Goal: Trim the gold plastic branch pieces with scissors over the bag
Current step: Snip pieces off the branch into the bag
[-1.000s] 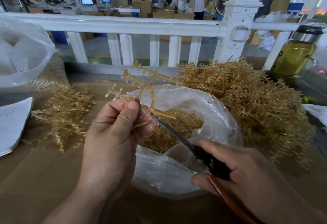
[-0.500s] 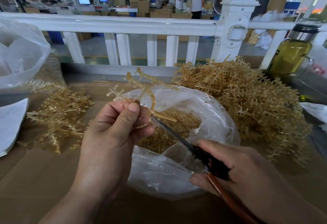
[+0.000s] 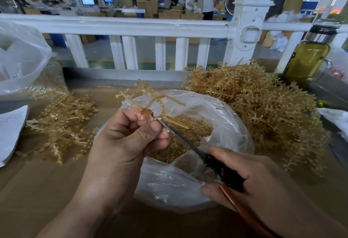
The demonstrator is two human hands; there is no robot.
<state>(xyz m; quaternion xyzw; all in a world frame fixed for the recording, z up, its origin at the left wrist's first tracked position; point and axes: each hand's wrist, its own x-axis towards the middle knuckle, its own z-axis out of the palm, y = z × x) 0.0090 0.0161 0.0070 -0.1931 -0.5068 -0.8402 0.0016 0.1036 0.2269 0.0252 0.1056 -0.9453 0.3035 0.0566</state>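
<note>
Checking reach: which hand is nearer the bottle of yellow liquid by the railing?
Right. The right hand, holding the scissors, sits below-left of the bottle; the left hand, pinching a branch piece, is farther left.

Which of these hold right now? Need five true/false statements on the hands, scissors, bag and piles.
1. The left hand pinches a gold branch piece above the open bag. True.
2. The right hand holds the scissors, blades pointing toward the left hand. True.
3. The bag is empty. False: it holds a heap of small gold bits.
4. The larger heap of branches lies left of the bag. False: the large pile is on the right, and the small pile is on the left.
5. A bottle of yellow-green liquid stands at the far right, near the white railing. True.
</note>
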